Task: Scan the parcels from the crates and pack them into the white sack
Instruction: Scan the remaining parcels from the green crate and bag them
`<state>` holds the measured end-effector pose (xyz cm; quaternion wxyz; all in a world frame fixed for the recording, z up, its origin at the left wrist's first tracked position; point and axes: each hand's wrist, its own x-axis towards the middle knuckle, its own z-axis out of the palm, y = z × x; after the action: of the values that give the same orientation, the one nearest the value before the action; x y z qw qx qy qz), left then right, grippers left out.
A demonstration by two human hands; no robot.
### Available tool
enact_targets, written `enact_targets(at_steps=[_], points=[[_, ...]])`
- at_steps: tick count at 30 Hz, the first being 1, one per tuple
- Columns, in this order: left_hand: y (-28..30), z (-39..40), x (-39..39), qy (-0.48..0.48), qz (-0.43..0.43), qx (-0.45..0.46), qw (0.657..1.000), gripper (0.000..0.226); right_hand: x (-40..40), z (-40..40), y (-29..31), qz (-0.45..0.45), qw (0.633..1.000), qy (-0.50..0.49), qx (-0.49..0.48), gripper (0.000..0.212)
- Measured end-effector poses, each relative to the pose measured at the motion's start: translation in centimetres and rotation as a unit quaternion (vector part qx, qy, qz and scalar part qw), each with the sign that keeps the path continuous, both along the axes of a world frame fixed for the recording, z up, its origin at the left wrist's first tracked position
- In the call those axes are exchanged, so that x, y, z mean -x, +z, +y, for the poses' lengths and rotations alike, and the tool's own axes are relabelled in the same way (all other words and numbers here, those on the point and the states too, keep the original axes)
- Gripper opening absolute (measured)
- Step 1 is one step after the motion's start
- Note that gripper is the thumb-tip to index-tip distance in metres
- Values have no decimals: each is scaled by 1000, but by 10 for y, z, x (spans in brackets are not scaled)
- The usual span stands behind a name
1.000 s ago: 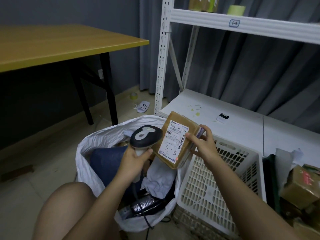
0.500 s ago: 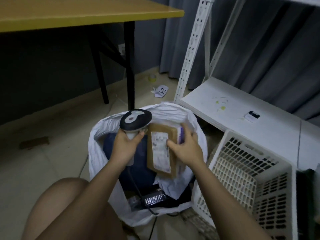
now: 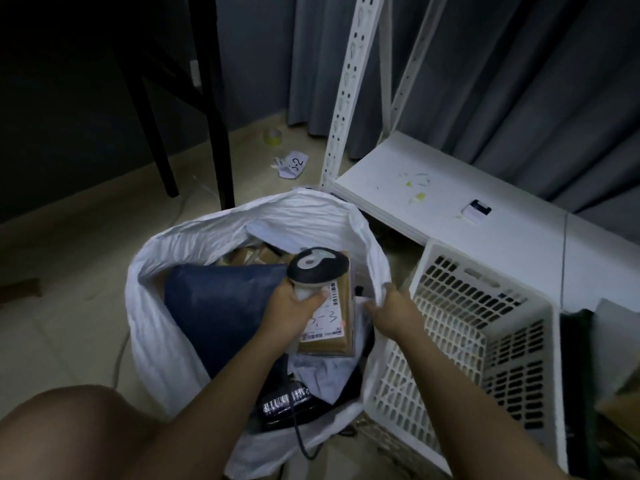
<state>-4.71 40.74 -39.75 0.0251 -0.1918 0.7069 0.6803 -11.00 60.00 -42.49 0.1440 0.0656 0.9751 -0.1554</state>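
Brown parcel (image 3: 329, 317) lies lengthwise in the white sack (image 3: 214, 230), between both hands; left hand (image 3: 294, 311) grips the scanner (image 3: 318, 268), right hand (image 3: 394, 311) fingers pinch the sack's right rim.

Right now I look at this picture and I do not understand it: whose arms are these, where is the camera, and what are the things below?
There is no machine here. A camera on a person's head looks down at their own bare hands. The left hand grips a black and grey handheld barcode scanner. The right hand holds the rim of the big white plastic sack on the floor. Inside lies a brown cardboard parcel with a white label, beside a dark blue soft package. A white plastic lattice crate stands to the right.
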Motion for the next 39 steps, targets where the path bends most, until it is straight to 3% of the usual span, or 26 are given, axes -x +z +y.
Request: enact_targets(at_steps=[2, 5, 8, 10, 14, 18, 20, 22, 23, 25, 27, 28, 30, 32, 35, 37, 39], points=[[-8, 10, 5, -24, -14, 4, 1000, 32, 1, -1, 2, 21, 1000, 22, 0, 36], [-13, 13, 16, -24, 1, 52, 998, 39, 9, 5, 26, 102, 988, 3, 119, 33], [-2, 8, 34, -8, 43, 73, 996, 38, 0, 21, 55, 252, 932, -56, 254, 22], [5, 7, 44, -27, 53, 54, 997, 44, -14, 21, 62, 289, 907, -87, 293, 27], [5, 18, 37, -51, 16, 4, 999, 50, -23, 14, 53, 230, 917, -119, 304, 16], [6, 17, 18, -32, 23, -43, 998, 39, -27, 26, 59, 196, 928, -111, 296, 36], [14, 13, 8, -23, 38, -46, 998, 35, -40, 19, 62, 255, 948, -62, 183, 44], [25, 10, -5, -37, 47, -54, 997, 35, -57, 2, 66, 322, 937, 17, 135, 28], [31, 9, -12, -51, 51, -66, 995, 36, -66, -9, 68, 290, 937, 54, 189, 19], [44, 8, -26, -77, 51, -93, 991, 42, -83, -33, 80, 112, 924, 73, 358, 16], [56, 9, -40, -103, 49, -118, 986, 42, -93, -46, 85, -39, 843, 23, 536, 25], [63, 10, -47, -119, 43, -134, 983, 43, -96, -49, 86, -71, 806, -5, 588, 29], [73, 12, -61, -148, 17, -163, 975, 53, -104, -53, 88, -91, 772, -38, 628, 30], [82, 14, -74, -173, -4, -162, 971, 60, -115, -55, 87, -54, 769, -52, 634, 33], [91, 12, -89, -229, 27, -65, 971, 48, -126, -47, 85, 13, 765, -109, 634, 38], [86, -2, -94, -167, 34, 22, 985, 38, -130, -37, 86, 69, 816, -133, 559, 36], [68, -30, -96, -18, 13, 171, 985, 34, -129, -21, 84, 126, 863, -157, 463, 32]])
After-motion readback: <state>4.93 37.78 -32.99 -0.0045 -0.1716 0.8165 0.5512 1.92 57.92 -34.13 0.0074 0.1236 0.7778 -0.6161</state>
